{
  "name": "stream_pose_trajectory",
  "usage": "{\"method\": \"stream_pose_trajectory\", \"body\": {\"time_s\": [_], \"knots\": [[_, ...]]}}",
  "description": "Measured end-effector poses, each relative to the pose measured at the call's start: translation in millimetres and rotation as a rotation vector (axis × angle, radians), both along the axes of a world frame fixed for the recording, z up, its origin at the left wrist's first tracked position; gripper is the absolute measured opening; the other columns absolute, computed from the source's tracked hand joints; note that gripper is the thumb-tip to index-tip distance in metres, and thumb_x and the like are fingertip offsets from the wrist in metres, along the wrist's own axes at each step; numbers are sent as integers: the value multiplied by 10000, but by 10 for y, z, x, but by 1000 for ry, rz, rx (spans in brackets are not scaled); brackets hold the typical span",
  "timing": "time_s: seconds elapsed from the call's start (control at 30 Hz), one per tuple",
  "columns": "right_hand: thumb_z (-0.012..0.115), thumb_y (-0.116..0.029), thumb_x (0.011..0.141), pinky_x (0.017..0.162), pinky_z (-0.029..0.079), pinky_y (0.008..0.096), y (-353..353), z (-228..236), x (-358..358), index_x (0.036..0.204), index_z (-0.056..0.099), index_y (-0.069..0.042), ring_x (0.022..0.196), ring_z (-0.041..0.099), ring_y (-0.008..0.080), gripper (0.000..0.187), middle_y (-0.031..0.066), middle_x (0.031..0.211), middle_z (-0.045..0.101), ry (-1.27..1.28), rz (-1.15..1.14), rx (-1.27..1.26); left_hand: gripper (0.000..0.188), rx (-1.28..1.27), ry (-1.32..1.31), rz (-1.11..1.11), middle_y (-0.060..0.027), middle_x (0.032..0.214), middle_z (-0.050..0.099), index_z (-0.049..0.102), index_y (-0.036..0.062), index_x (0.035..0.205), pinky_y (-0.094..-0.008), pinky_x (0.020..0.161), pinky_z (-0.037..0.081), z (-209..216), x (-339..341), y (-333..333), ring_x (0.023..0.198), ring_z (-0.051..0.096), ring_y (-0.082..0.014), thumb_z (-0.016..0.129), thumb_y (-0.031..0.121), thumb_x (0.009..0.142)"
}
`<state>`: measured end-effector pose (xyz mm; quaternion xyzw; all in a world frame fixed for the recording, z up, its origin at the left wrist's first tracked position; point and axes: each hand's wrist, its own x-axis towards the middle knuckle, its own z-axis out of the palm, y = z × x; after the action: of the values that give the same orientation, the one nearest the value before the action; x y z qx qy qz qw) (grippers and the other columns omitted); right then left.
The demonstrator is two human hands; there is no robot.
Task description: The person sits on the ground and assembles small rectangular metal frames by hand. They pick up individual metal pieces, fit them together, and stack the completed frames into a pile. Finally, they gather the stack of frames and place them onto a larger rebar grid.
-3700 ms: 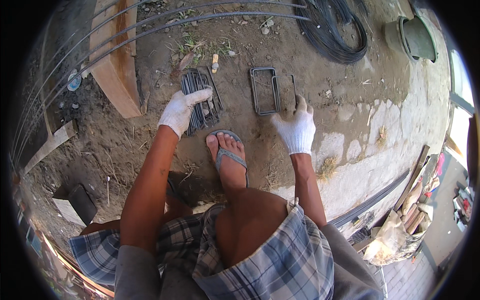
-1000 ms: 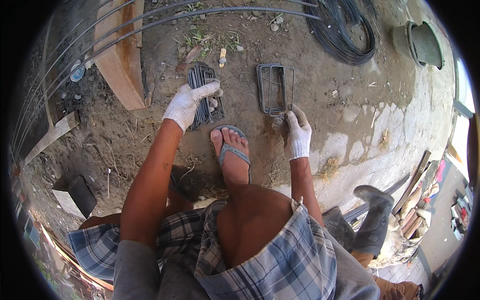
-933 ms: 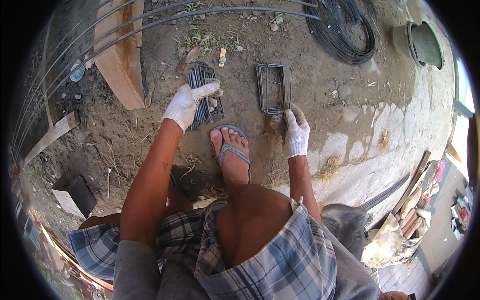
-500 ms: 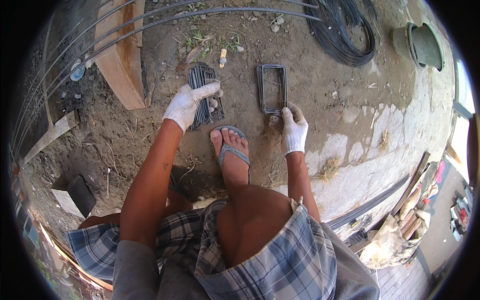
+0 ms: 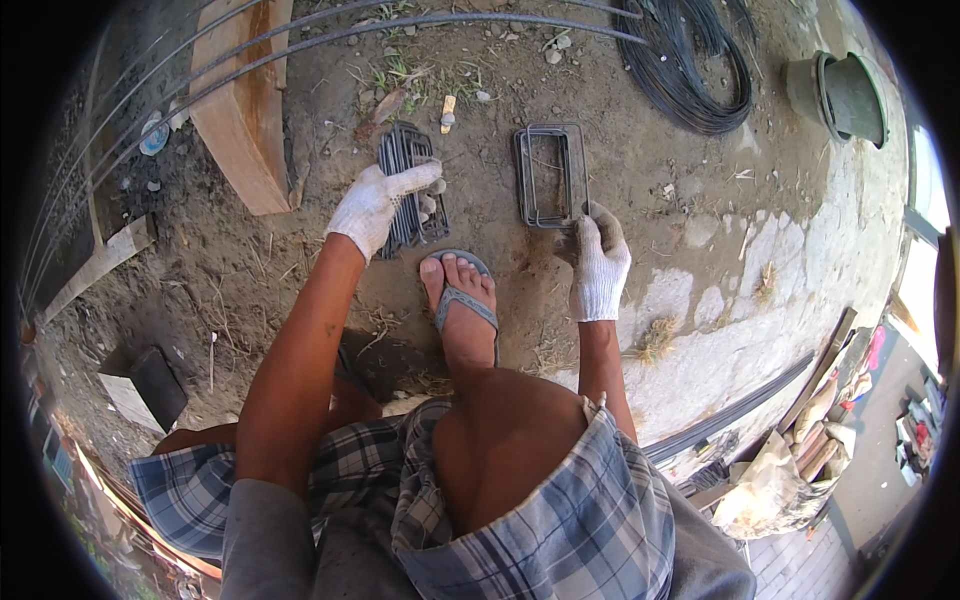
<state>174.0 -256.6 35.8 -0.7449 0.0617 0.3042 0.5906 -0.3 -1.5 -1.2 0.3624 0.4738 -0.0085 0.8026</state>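
Currently, items are lying on bare earth as follows.

Left hand (image 5: 362, 212), in a white knitted glove: closing around a bundle (image 5: 404, 155) of thin, dark rectangular metal frames, the index finger stretching across the top and other fingertips showing among the rods. The bundle is lying just ahead of the sandalled foot (image 5: 467, 303), its frames packing close and slightly out of line.

Right hand (image 5: 602, 268), gloved likewise: pinching a single frame (image 5: 585, 165) near its lower right corner. That frame is overlapping a low pile (image 5: 523, 182) of similar frames and sitting off to the right of them; whether it is touching them, one cannot tell.

Progress, as judged from the present lie: several frames are resting in the pile with their sides nearly matching, so part of the handling is looking done. The single frame is not yet lining up with those beneath. The bundle is seeming to hold more frames than the pile, so a good share is apparently waiting; overlapping rods are preventing a count.

Surroundings: a coil of dark wire (image 5: 735, 105) is lying beyond the pile, to the right; a greenish bucket (image 5: 855, 98) is tipping on its side farther right; a timber beam (image 5: 235, 150) is standing left of the bundle, ribbed rods (image 5: 440, 18) passing over it.
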Motion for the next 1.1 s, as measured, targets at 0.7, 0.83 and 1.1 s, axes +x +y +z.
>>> {"method": "stream_pose_trajectory", "body": {"time_s": [0.7, 0.83, 1.1], "knots": [[705, -377, 974, 855, 608, 482, -316, 731, 500, 1064, 839, -76, 956, 776, 423, 341, 230, 965, 787, -511, 782, -1044, 353, -64, 14, 37, -86, 1013, 807, 757, 37, 1225, -301, 697, 597, 24, 1, 8, 804, 752, -159, 841, 254, 960], [717, -387, 937, 860, 610, 490, -373, 500, 401, 1044, 848, -91, 947, 775, 424, 342, 221, 947, 789, -270, 976, -990, 350, -50, 36, 36, -89, 1012, 807, 757, 33, 1218, -301, 697, 598, 43, 15, 2, 804, 753, -160, 840, 255, 961], [751, -407, 932, 871, 610, 508, -758, -31, -123, 1082, 818, -104, 975, 771, 429, 345, 204, 995, 803, -377, 1034, -1011, 358, -38, 7, 30, -83, 1006, 806, 773, 21, 1203, -310, 719, 592, 56, 12, -1, 813, 750, -161, 836, 280, 963]]}}
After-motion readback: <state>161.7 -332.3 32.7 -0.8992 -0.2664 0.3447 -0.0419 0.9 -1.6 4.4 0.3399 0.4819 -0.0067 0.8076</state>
